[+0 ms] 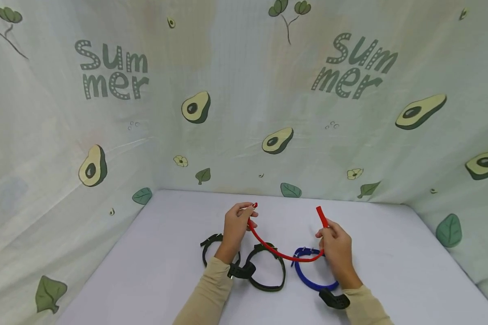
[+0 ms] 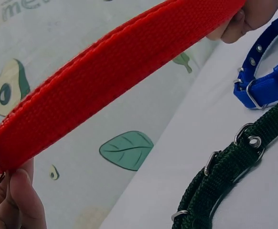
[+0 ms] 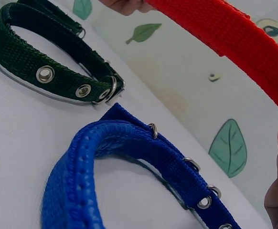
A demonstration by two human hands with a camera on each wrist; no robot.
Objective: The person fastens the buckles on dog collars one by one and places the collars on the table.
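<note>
A red dog collar hangs unbuckled in a sagging curve between both hands above the table. My left hand pinches it near its metal-fitted end; in the left wrist view the thumb and fingers meet at a metal ring. My right hand grips the strap near its other end, whose tip sticks up past the fingers. A blue collar, closed in a loop, lies below the right hand. A dark green collar, likewise looped, lies under the red strap's sag.
A third looped collar, black, lies behind the left wrist and is partly hidden by it. All lie on a white table. A printed cloth with avocados and leaves rises along the table's back and sides.
</note>
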